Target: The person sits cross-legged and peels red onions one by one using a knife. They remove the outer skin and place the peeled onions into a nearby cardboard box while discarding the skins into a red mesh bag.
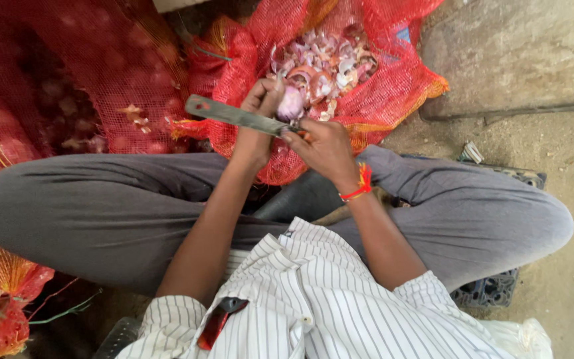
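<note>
Striped white shirt nearest, grey trousers crossed below. Right hand clamped on a long knife, left hand gripping a peeled onion against the blade. Beyond, onion peels heaped on a red mesh sack.

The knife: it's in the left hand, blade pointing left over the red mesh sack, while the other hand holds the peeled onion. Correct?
Not quite. The head view shows the knife gripped by the right hand, not the left. The rest holds: its blade points left over the red mesh sack, and the other hand, the left hand, holds the peeled onion.
</note>
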